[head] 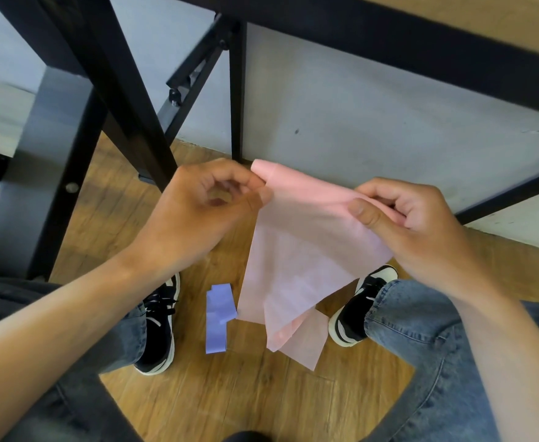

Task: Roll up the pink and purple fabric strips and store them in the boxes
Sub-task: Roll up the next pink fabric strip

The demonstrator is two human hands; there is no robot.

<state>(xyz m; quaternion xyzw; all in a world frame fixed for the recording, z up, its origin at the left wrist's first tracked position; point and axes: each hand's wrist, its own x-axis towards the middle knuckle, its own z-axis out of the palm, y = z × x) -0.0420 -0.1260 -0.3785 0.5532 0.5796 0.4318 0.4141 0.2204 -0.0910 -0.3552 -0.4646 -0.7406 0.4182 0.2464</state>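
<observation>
Both hands are pinching the thin pink fabric strip (296, 250) mid-air: left hand (204, 208) at 9 o'clock, right hand (415, 224) at 3. Risk: loose tail dragging on wooden floor, skewing the roll. Purple fabric strip (218, 317) is lying at 7 o'clock.

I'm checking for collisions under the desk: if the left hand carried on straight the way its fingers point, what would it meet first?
The left hand points rightward and pinches the rolled top edge of the pink strip, so the strip comes first; beyond it, likely the right hand. Depth is unclear.
</observation>
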